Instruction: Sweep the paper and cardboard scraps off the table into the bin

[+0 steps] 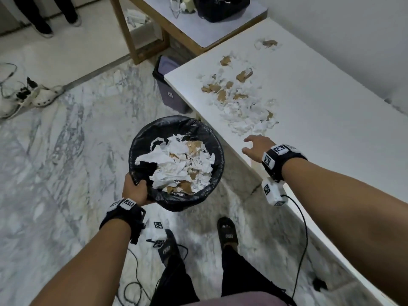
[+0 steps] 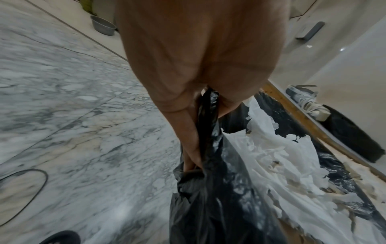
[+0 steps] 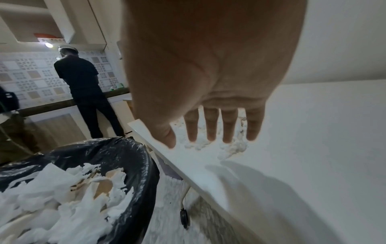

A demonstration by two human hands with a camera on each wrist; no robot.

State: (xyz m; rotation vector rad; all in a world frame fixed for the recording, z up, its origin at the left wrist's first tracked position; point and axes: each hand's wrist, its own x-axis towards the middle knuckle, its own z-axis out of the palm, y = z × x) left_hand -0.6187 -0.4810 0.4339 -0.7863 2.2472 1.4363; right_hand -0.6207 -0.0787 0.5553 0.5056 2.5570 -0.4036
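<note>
One bin (image 1: 176, 162), round and lined with a black plastic bag, is hanging just off the bench's (image 1: 331, 133) long left edge, near the middle of that edge, and is being held up by the left hand (image 1: 134, 191), whose fingers (image 2: 188, 132) are curling over the near rim and pinching the bag against it. The bin is already holding a heap of white paper and brown cardboard pieces, too many and too tangled to count. One loose spread of scraps (image 1: 240, 100) is lying on the bench, running from beside the left edge toward the far end; about a dozen brown cardboard bits are showing among white paper pieces that cannot be counted, and one small separate clump is sitting nearer the far edge. The right hand (image 1: 257, 147) is hovering over the bench just at the near end of the spread, close to the left edge, its fingers (image 3: 211, 125) straight, spread apart and holding nothing. The bench surface to the right of the scraps, toward the wall, is lying bare and white, as is the stretch under the right forearm. A second, grey bin (image 1: 167, 85) is standing on the marble floor (image 1: 66, 151) by the bench's far left corner. Two sandalled feet are showing below.
</note>
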